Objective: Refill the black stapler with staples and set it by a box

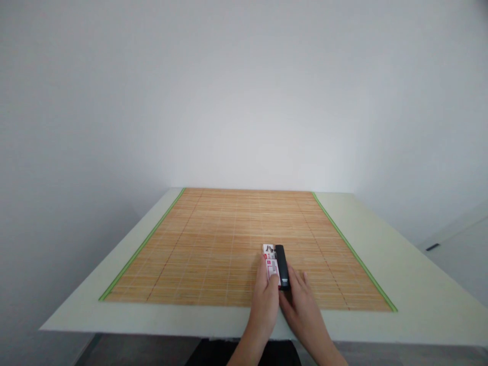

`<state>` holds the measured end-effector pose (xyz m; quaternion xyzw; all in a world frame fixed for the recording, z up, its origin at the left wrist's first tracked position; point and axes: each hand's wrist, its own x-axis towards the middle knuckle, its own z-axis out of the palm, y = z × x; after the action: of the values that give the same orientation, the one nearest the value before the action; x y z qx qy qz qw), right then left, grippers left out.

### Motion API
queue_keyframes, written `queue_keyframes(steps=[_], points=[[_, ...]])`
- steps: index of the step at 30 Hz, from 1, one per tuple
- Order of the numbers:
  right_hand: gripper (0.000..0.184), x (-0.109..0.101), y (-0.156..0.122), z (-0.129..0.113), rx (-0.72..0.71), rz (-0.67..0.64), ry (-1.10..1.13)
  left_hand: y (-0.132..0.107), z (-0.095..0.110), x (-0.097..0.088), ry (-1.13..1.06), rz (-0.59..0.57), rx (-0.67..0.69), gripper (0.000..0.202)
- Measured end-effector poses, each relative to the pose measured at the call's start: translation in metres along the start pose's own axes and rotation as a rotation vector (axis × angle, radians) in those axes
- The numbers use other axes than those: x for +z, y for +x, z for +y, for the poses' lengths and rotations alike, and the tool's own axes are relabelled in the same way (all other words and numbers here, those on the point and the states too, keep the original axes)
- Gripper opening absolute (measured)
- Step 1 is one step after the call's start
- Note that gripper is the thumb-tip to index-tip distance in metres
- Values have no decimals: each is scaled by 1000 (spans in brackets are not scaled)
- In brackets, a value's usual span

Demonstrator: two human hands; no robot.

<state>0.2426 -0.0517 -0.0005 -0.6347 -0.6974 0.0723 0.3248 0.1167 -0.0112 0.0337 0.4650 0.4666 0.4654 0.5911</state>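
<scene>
My left hand (266, 300) is closed on a small white box (272, 267) with pink and red print and a dark picture at its far end. Its thumb lies on the box's top face, and the fingers run along the left side. Right against the box lies a long black stapler (281, 265) with small white lettering near its close end. My right hand (301, 303) grips the stapler from the right, fingers along its side and thumb by its near end. Both things point away from me over the bamboo mat (213, 254); the palms hide their undersides.
The mat, edged with green strips, covers the middle of a white table (389, 264). A plain white wall (244, 101) rises behind the table's far edge. At the right is a pale panel with a dark handle (433, 247). My dark-clothed legs (244, 353) are below the front edge.
</scene>
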Motion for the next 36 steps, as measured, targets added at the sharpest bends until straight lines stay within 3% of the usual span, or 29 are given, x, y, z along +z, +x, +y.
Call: queue_keyframes(steps=[8,12,20,29,33,36], points=[[65,-70,-13,97,35,-52,-43,9,-1,91,-62,-260,-49,91],[60,-91,-20,121,78,-54,-36,7,6,114,-104,-317,-74,95],[57,-92,-17,114,97,4,7,10,-5,114,-206,-301,-100,89],[61,-87,-21,120,102,27,-10,18,-33,118,-391,-336,-1,90],[62,-88,-20,118,103,35,-10,17,-38,111,-414,-382,56,82],[62,-88,-20,117,103,34,2,12,-42,97,-297,-349,66,72]])
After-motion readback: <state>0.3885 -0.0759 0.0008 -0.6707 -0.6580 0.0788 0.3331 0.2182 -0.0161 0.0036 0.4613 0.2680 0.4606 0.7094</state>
